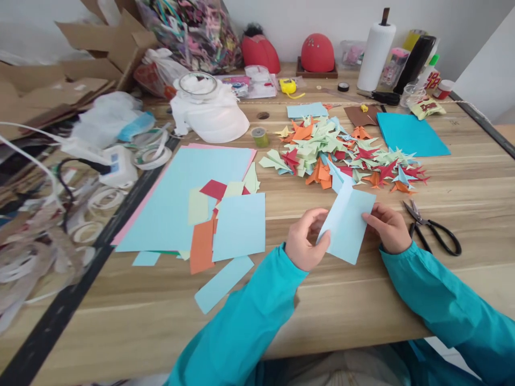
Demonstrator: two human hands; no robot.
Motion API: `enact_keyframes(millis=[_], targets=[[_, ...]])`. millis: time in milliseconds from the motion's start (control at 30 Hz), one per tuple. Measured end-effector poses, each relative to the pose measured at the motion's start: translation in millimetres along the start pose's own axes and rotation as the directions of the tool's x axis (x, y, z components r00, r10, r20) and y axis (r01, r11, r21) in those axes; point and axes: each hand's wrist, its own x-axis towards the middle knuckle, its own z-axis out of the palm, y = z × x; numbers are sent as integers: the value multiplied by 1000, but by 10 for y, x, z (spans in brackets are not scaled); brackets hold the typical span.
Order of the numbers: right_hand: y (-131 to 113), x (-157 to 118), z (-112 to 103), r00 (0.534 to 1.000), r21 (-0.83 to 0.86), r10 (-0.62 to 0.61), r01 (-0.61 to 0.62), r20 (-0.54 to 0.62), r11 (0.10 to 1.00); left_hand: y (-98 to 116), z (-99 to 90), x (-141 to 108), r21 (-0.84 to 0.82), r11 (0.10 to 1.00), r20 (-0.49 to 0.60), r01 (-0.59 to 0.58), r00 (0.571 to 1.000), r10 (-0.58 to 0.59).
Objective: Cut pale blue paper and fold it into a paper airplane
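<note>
Between my two hands is a light blue sheet of paper (351,228) with a lengthwise crease, its left part raised at an angle. My left hand (309,238) pinches the left edge, thumb in front. On the other side, my right hand (388,228) grips the right edge between thumb and fingers. Just beyond the sheet lies a heap of folded paper shapes (317,142) in pale green, orange, red and blue. Black-handled scissors (430,225) rest on the table, slightly spread, right of my right hand. A light blue square of paper (241,225) lies left of my left hand.
Large light blue sheets (161,214) and coloured scraps lie at left, with a blue strip (223,284) nearer me. A turquoise stack (412,134) sits at back right. A small spool (259,137), white cap (213,118) and yellow tape measure (287,86) stand farther back. Cables and tape rolls crowd the left.
</note>
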Motion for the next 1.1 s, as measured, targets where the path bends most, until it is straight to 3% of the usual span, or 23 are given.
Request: enact_keyframes(millis=[100, 200, 433, 733, 900, 1100], targets=[[16, 13, -12, 999, -15, -47, 47, -23, 999, 8, 16, -21, -156, 986, 140, 63, 989, -41], [24, 16, -12, 995, -45, -92, 91, -25, 995, 0, 28, -34, -214, 971, 201, 109, 977, -65], [46, -23, 11, 983, -107, -177, 182, 58, 977, -16, 46, -10, -235, 949, 162, 212, 971, -177], [41, -119, 52, 931, -297, -325, 361, 165, 884, -4, 100, -26, -334, 917, 146, 218, 973, -178], [17, -161, 70, 927, -299, -281, 350, 249, 888, -3, 122, -10, -442, 867, 158, 229, 972, -177], [38, -166, 66, 924, -390, -188, 316, 332, 865, 20, 85, 45, -497, 856, 54, 146, 989, -137]])
